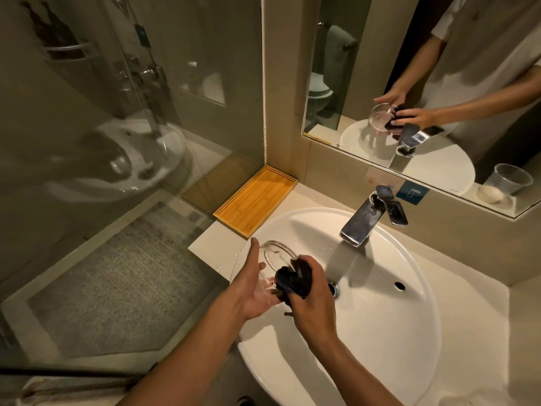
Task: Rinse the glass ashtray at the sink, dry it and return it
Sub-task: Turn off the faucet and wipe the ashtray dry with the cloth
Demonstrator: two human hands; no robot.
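The clear glass ashtray (275,254) is tilted on its side over the left part of the white sink (404,323). My left hand (251,285) cups it from below and behind, thumb raised along its rim. My right hand (313,297) is closed around a bunched dark cloth (294,278) that is pressed into the ashtray's bowl. The lower part of the ashtray is hidden by the cloth and my fingers. The mirror (439,83) shows the same grip from the front.
A chrome tap (366,218) stands at the back of the basin, with no water running from it. A bamboo tray (256,197) lies on the counter at the back left. A glass shower screen (117,142) borders the left. The mirror reflects a plastic cup and a soap bar at the right.
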